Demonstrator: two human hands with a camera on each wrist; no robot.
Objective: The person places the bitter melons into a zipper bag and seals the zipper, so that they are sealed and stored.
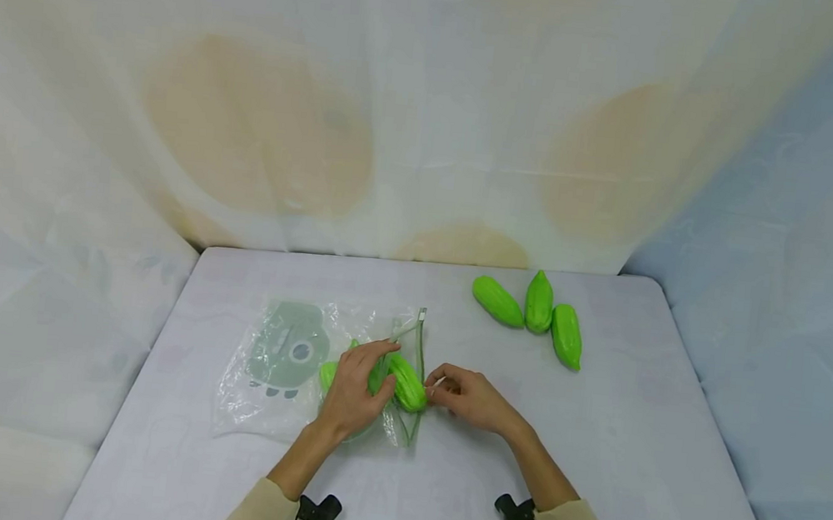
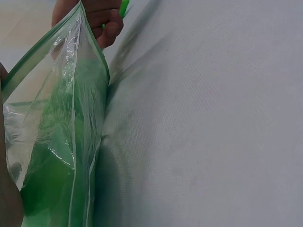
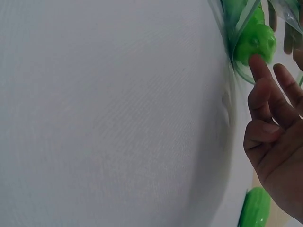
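Observation:
A clear zip bag [image 1: 380, 323] with a green edge and a pale green cartoon print lies flat on the left half of the table, its mouth facing right. Over it is my left hand [image 1: 358, 384], fingers spread and straight, near the raised mouth. One bright green, ridged, cucumber-like vegetable [image 1: 407, 383] lies in the bag's mouth. Further in, another green vegetable [image 1: 327, 375] is partly hidden by the left hand. At the outer end of the vegetable in the mouth, my right hand [image 1: 474, 395] touches it with an extended fingertip [image 3: 258, 64]; its other fingers are loosely bent.
Three more green vegetables lie at the back right: one slanted [image 1: 498, 301], one upright in view [image 1: 539, 303], one at the right [image 1: 566, 336]. Fabric curtains [image 1: 431, 111] stand behind the table [image 1: 593, 461] and at both sides. Black camera mounts [image 1: 319, 511] sit at the wrists.

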